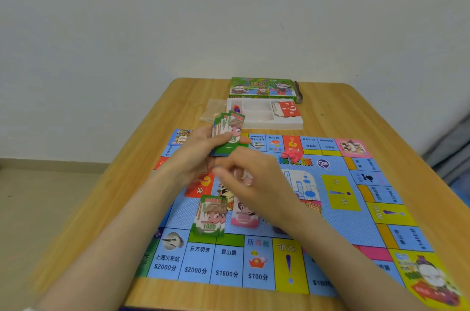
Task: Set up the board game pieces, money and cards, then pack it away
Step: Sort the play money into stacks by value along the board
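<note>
Two piles of paper money nearest, lying on the board [356, 221]: green pile [209, 216] and pink pile [244, 214], just beside each other, loosely squared. Easily scattered or mixed by a wrist dragged across them.

Above them, right hand [256, 181] blurred, fingers [223, 171] drawn together near the foot of the fan; cannot tell whether pinching a note or nothing. Left hand [195, 155] up over the far left of the board, fingers curled round a fan of green notes [229, 130]. Probably mid-count, dealing onto the green pile. Risk of pulling two clinging notes at once and miscounting; risk of slackening the grip and spilling the fan across the board.

Further on, red pieces [292, 154] heaped on the board, light and loose, likely to be knocked about by a dropped note or a passing hand.

Farthest, on the desk [381, 117], white tray [279, 123] with a red card [290, 109] inside, box [262, 87] just behind it.
</note>
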`<state>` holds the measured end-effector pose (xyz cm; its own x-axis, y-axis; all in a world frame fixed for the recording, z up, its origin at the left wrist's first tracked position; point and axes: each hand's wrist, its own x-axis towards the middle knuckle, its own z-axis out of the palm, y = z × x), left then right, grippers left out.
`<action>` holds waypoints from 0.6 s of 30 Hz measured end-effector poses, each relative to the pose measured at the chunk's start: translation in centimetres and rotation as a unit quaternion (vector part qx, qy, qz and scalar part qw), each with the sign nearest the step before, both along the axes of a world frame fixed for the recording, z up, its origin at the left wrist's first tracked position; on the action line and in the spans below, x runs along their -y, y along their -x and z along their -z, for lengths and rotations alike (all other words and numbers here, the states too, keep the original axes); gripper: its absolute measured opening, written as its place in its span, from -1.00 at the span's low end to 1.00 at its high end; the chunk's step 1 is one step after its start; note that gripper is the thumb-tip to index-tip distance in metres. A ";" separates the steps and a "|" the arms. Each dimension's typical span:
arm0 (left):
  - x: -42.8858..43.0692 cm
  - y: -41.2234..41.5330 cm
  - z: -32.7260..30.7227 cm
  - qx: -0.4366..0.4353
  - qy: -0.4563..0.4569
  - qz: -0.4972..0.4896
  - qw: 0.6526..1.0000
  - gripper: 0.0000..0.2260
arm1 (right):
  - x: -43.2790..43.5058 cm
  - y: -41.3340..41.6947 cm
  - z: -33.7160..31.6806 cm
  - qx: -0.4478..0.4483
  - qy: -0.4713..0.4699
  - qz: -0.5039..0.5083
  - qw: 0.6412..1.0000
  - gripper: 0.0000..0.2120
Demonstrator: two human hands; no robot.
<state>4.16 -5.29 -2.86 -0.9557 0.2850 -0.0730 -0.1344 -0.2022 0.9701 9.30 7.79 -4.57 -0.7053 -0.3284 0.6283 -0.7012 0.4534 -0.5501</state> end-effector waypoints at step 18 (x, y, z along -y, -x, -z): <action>0.0 -1.0 -0.4 0.004 0.058 0.090 0.994 -0.78 | -1.7 1.3 -0.6 0.065 0.224 0.183 0.955 -0.81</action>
<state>5.13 -5.25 -2.43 -0.8896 0.4400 -0.1225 -0.1656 -0.0608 0.9843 7.96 9.52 -4.01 -0.8032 0.2359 0.5470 -0.4536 0.3530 -0.8183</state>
